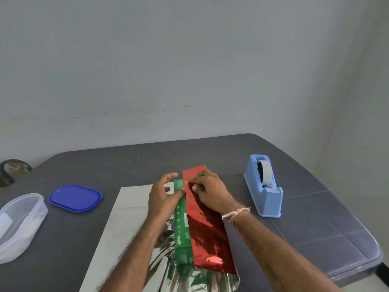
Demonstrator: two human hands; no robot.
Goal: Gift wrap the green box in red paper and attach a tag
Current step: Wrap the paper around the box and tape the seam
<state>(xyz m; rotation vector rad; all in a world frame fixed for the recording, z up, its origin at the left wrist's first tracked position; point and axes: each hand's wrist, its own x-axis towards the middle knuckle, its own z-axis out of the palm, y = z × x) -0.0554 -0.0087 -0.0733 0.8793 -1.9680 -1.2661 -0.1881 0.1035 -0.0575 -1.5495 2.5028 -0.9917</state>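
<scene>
A long green box (181, 226) lies on the sheet of wrapping paper, whose silver underside (126, 224) spreads to the left. The red side of the paper (207, 232) is folded up over the box's right half. My left hand (163, 197) holds the far end of the box, thumb pressed on its top. My right hand (210, 190) presses the red paper's edge onto the box near that far end. No tag is visible.
A light blue tape dispenser (266, 190) stands to the right. A blue lid (75, 198) and a clear plastic tub (19, 224) lie on the left of the dark grey table (315, 239). The table's edge is close on the right.
</scene>
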